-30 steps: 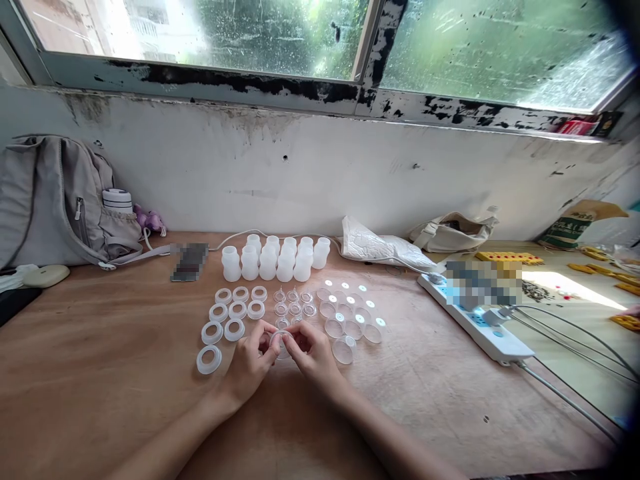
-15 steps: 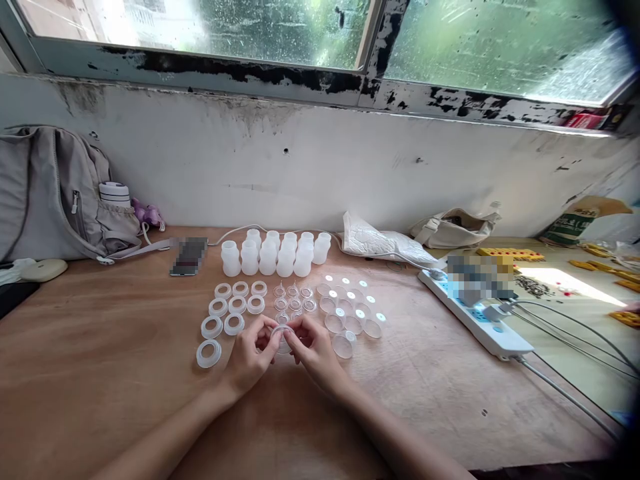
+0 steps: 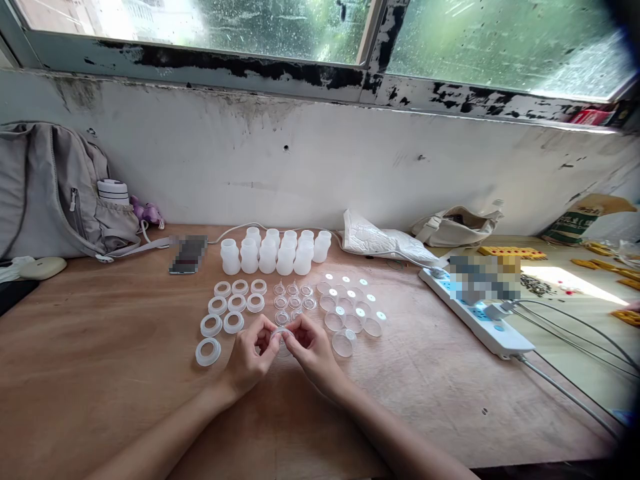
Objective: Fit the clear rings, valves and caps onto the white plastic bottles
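My left hand (image 3: 255, 351) and my right hand (image 3: 311, 347) meet above the wooden table (image 3: 125, 373), pinching a small translucent ring-like piece (image 3: 281, 329) between thumbs and fingers. The fingers partly cover it. Below the hands another clear part (image 3: 283, 349) shows in part. White translucent rings (image 3: 208, 351) lie in rows left of my hands. Just beyond the fingertips are small clear nipple-shaped pieces (image 3: 293, 303). Clear round caps (image 3: 343, 343) and small white discs (image 3: 381, 315) are laid out to the right. White frosted bottles (image 3: 267, 258) stand upright at the back.
A phone (image 3: 189, 255), a grey backpack (image 3: 55, 190) and a pale round object (image 3: 44, 268) are at left. A white power strip (image 3: 480, 317) with cables lies right, near a white plastic package (image 3: 385, 241) and a beige bag (image 3: 457, 225). Someone's hand shows at the right edge.
Both hands stay together at nearly the same spot. The ring-like piece between the fingers looks slightly more tilted. The whole view has shifted a little.
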The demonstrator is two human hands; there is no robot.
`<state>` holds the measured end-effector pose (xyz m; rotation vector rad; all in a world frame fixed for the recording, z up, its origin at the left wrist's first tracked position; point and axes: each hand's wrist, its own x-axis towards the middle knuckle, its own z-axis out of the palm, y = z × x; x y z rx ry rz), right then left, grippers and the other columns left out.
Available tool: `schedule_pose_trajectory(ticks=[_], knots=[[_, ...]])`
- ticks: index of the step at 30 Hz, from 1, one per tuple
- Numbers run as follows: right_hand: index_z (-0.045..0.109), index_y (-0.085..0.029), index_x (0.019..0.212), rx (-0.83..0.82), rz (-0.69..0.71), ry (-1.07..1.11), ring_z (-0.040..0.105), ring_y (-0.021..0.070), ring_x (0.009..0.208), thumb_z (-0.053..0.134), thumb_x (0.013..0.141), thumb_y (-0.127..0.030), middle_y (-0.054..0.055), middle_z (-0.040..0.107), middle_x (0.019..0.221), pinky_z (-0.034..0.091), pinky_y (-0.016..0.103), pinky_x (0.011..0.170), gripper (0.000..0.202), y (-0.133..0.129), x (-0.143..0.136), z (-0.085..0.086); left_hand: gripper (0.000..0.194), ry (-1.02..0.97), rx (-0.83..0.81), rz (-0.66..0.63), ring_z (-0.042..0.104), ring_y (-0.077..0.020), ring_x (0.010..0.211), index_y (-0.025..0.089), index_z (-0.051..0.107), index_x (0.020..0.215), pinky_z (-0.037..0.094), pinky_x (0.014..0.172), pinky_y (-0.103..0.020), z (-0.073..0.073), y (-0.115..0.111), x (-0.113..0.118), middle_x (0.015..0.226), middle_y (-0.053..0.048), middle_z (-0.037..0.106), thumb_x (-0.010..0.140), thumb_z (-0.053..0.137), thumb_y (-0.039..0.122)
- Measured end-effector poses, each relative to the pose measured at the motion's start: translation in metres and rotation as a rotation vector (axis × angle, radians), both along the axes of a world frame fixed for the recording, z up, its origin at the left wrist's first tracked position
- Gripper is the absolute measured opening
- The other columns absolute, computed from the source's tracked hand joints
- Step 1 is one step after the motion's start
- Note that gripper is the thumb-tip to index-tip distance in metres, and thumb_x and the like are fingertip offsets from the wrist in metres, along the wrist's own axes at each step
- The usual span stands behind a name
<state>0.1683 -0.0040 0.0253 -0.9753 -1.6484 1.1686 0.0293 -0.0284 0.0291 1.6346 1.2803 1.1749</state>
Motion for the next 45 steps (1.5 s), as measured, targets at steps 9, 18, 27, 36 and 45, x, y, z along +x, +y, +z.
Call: schedule_pose_trajectory(ticks=[9,18,27,36,45], knots=[[0.050,-0.018,0.075,0.201,-0.084,-0.108,0.043,0.0085,0.052,0.051,0.077,-0.024,-0.001,0.050,0.063,0.037,0.021,0.047,0.006,0.0013,0.0020,0.0047,0.014,0.066,0.022,0.009,0.053,-0.0103,0.053,0.018,0.048,0.090,0.044,0.052,-0.022,0.0037,0.0005,0.0006,0.066,0.001,0.056,0.079,0.047,0.026],[0.049,-0.019,0.080,0.332,-0.100,-0.160,0.047,0.0095,0.056,0.049,0.074,-0.015,0.000,0.053,0.069,0.041,0.022,0.051,0.008,0.0015,0.0006,-0.0029,0.014,0.142,0.126,0.035,0.053,-0.0112,0.060,0.018,0.048,0.090,0.045,0.058,-0.024,-0.0007,0.0010,-0.0013,0.068,0.001,0.054,0.076,0.045,0.018],[0.048,-0.019,0.074,0.261,-0.083,-0.167,0.044,0.0088,0.052,0.048,0.073,-0.016,-0.001,0.050,0.064,0.038,0.021,0.048,0.004,0.0002,-0.0008,-0.0015,0.013,0.180,0.117,0.067,0.047,-0.0102,0.052,0.019,0.048,0.087,0.039,0.051,-0.022,-0.0024,0.0011,-0.0016,0.059,0.004,0.047,0.075,0.045,0.018],[0.050,-0.018,0.073,0.239,-0.041,-0.197,0.043,0.0093,0.051,0.046,0.078,-0.021,-0.001,0.050,0.061,0.036,0.022,0.047,0.007,-0.0011,-0.0002,0.0038,0.006,0.186,0.104,0.051,0.045,-0.0088,0.048,0.018,0.048,0.079,0.035,0.047,-0.020,0.0023,-0.0002,-0.0006,0.057,0.004,0.049,0.078,0.044,0.022],[0.050,-0.019,0.075,0.260,-0.032,-0.166,0.045,0.0098,0.052,0.047,0.079,-0.024,-0.001,0.051,0.063,0.038,0.022,0.049,0.007,-0.0012,0.0018,0.0037,0.008,0.201,0.083,0.038,0.045,-0.0089,0.049,0.019,0.048,0.081,0.036,0.048,-0.021,0.0038,0.0005,-0.0008,0.058,0.004,0.049,0.078,0.043,0.025]])
